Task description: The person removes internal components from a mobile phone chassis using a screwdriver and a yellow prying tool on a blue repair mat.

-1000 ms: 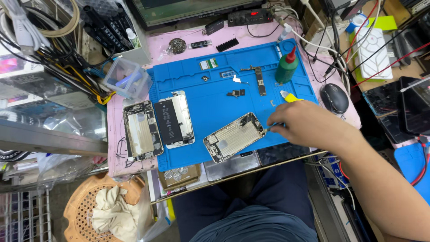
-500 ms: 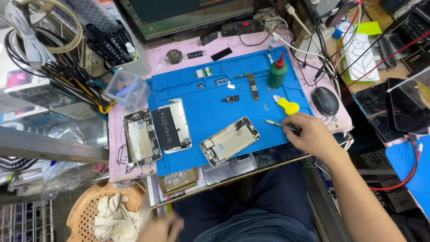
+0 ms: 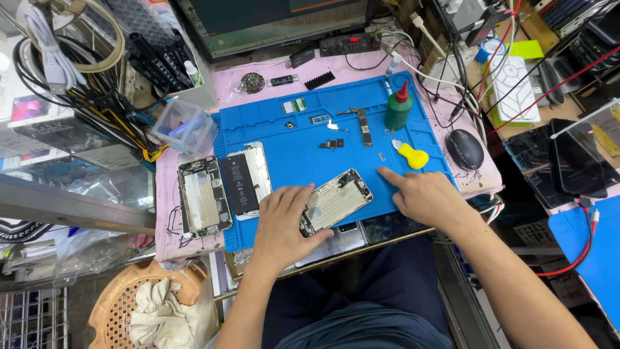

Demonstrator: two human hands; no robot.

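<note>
A blue work mat [image 3: 290, 132] covers the counter. Near its front edge lies an opened phone housing [image 3: 337, 200]; the left hand [image 3: 284, 223] rests open-gripped on it, the right hand [image 3: 423, 197] just right, forefinger extended, holding nothing.

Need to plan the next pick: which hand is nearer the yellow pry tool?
Right. The right hand lies just below the yellow pry tool, its forefinger pointing up beside it. The left hand is farther left, resting on the open phone.

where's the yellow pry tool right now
In the head view, the yellow pry tool lies on the blue mat's right side, below the green bottle, just beyond the right hand.
</note>
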